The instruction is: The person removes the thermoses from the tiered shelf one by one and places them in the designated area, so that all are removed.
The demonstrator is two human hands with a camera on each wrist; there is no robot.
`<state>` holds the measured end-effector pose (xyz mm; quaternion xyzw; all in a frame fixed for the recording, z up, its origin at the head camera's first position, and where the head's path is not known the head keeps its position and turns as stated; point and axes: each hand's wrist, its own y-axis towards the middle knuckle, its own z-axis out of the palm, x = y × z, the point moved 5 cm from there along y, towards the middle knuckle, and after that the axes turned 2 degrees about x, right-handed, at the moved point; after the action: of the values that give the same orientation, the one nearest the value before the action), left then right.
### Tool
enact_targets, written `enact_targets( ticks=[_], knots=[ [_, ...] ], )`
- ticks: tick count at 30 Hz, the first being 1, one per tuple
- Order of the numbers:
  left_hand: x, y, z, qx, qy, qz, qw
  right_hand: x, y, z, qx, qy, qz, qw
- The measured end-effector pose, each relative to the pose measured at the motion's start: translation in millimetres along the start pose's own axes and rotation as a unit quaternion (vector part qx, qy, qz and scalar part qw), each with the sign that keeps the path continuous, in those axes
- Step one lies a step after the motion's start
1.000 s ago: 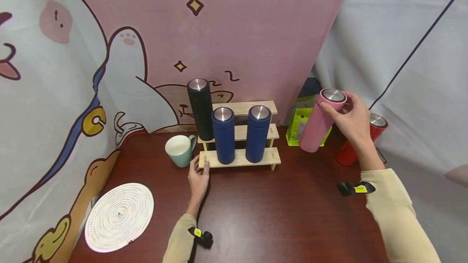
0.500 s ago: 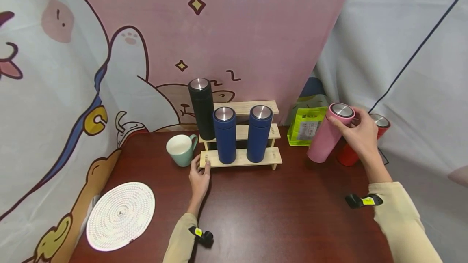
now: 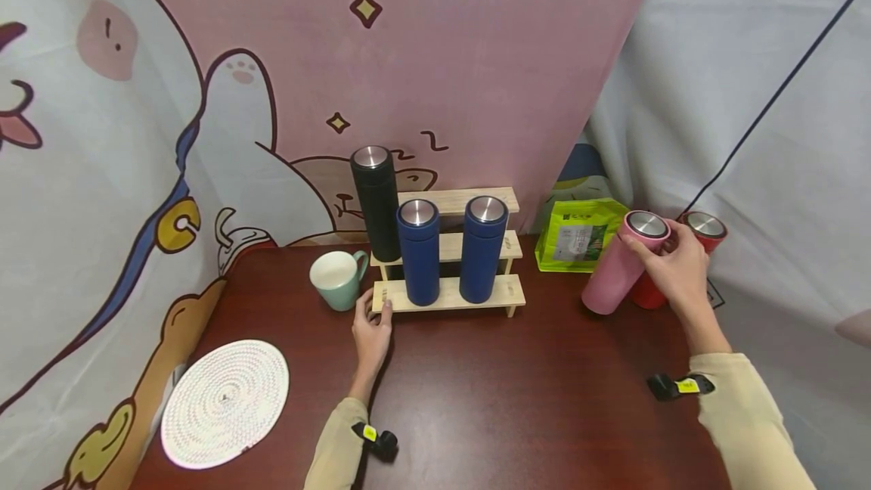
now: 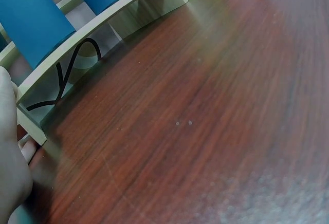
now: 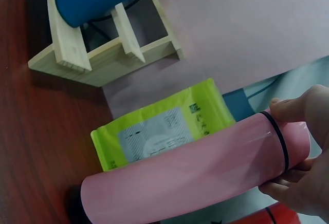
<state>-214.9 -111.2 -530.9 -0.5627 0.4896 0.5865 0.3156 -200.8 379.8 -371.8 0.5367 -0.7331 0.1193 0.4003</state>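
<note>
pink flask (image 3: 621, 266) | steel-topped cylinder, lid on | tilted, base on surface (image 3: 517, 399) | gripped at cap, just beside red flask (image 3: 701, 233)

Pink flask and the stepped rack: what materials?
Pink flask: matte pink coated body, likely metal underneath; brushed silvery cap top looks like steel. Rack: pale unfinished wood, with visible grain and square-cut slats.

Red flask (image 3: 701, 237): body mostly hidden behind right hand (image 3: 674, 267).
Green pouch (image 5: 159, 131): lower part behind pink flask (image 5: 190, 178).
</note>
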Motion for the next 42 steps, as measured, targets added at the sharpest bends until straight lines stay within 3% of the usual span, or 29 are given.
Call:
enact_targets(
  ticks=[12,23,29,35,42],
  knots=[
    [4.6,0.9,1.8,-0.011,-0.008,-0.009,0.9999,-22.2,1.9,7.8,-0.028,0.016,0.043,0.999],
    [6.5,1.0,2.9,-0.017,-0.007,-0.018,0.9997,-31.9,9.1,12.0,-0.038,0.013,0.049,0.998],
    [2.1,0.8,0.7,-0.003,0.000,0.000,1.0000,-32.1,8.9,11.8,-0.037,0.013,0.056,0.998],
    [0.3,1.1,0.2,-0.006,0.008,0.008,0.9999,-28.6,10.3,10.7,-0.020,-0.006,0.041,0.999],
    [10.3,3.3,2.9,-0.003,0.005,-0.001,1.0000,-15.9,14.0,2.9,-0.040,-0.001,0.013,0.999]
  ],
)
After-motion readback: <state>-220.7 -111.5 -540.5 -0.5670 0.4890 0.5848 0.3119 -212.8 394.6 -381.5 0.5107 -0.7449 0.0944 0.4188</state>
